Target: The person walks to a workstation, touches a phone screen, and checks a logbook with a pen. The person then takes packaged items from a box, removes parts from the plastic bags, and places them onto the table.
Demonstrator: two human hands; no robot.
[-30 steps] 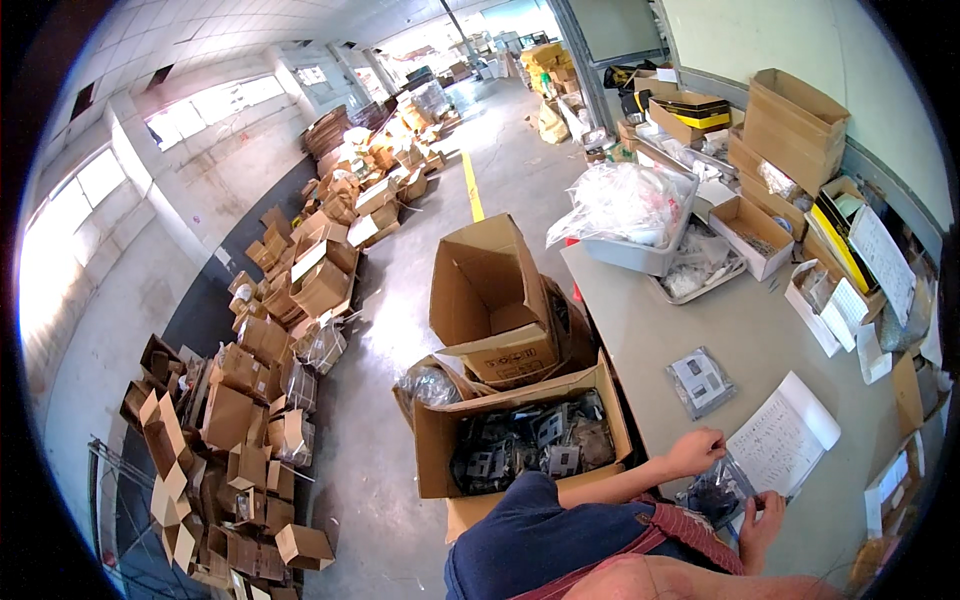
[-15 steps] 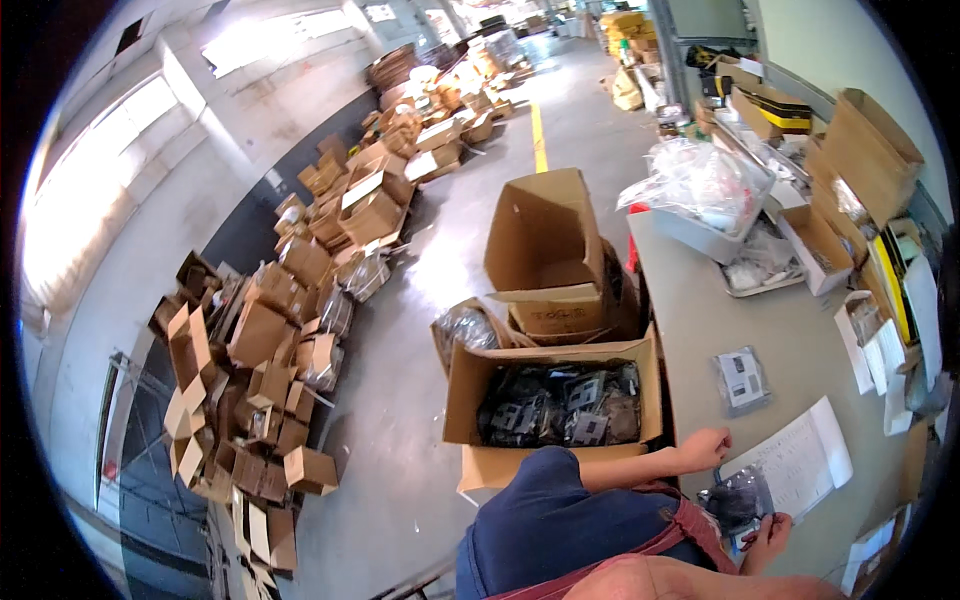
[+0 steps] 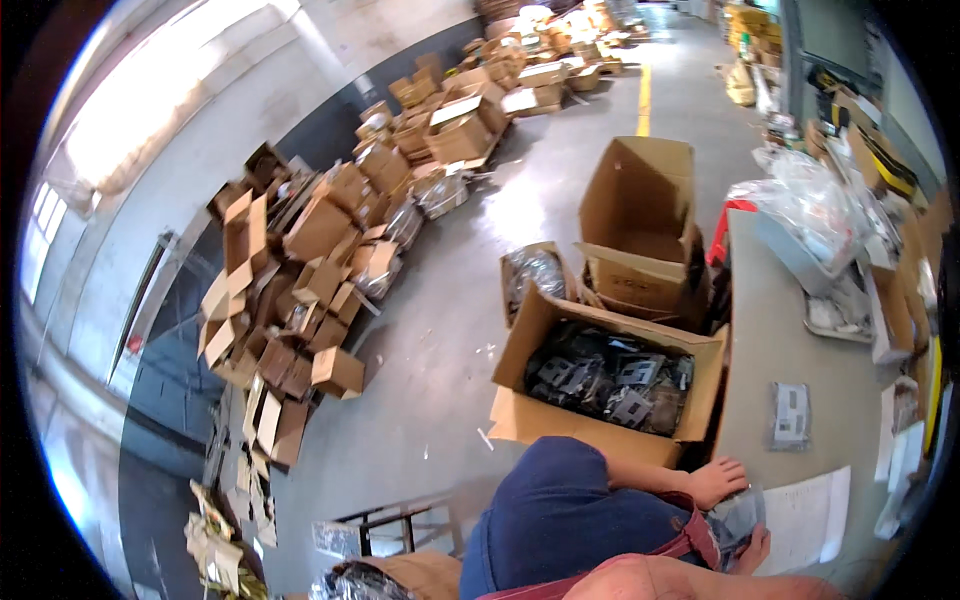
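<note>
A clear plastic bag [image 3: 735, 517] with dark contents lies at the near edge of the grey table, close to my body. My right hand [image 3: 753, 552] grips its near right edge, fingers bent round it. At the far edge of the bag is my left hand [image 3: 717, 482], palm down with its fingers stretched out and somewhat apart. White paper sheets [image 3: 806, 518] lie right beside the bag. Farther up the table sits another clear bag [image 3: 790, 415] with a grey flat part in it.
Left of the table stands an open carton [image 3: 515, 345] filled with bagged dark parts. Behind it is a taller open carton [image 3: 640, 195]. A grey bin [image 3: 795, 250] with clear plastic bags is at the table's far end. Many cardboard boxes [image 3: 310, 235] are heaped along the left wall.
My view has swung left, shifting the scene rightward. My left hand has come down to the bag's far edge, its fingers now more spread. The right hand still holds the bag.
</note>
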